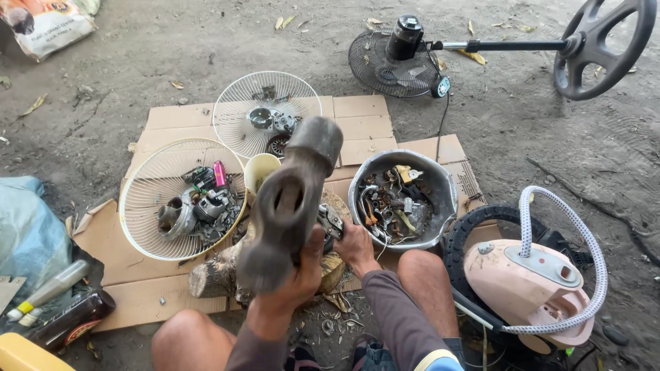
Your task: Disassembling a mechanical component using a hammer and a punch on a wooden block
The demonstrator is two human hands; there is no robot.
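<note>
I held the hammer (292,199), judged heavy, rigid and top-weighted, by its handle with my left hand (297,278), fingers wrapped tight, raised over the log (216,275) at the cardboard's (124,240) near edge, while my right hand (354,246) pinched a small metal part (331,221).

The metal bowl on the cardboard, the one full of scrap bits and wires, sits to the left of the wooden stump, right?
Not quite. In the head view the metal bowl of scrap bits and wires does sit on the cardboard, but to the right of the wooden stump, not the left. The fan guard holding parts is what lies on the left.
</note>
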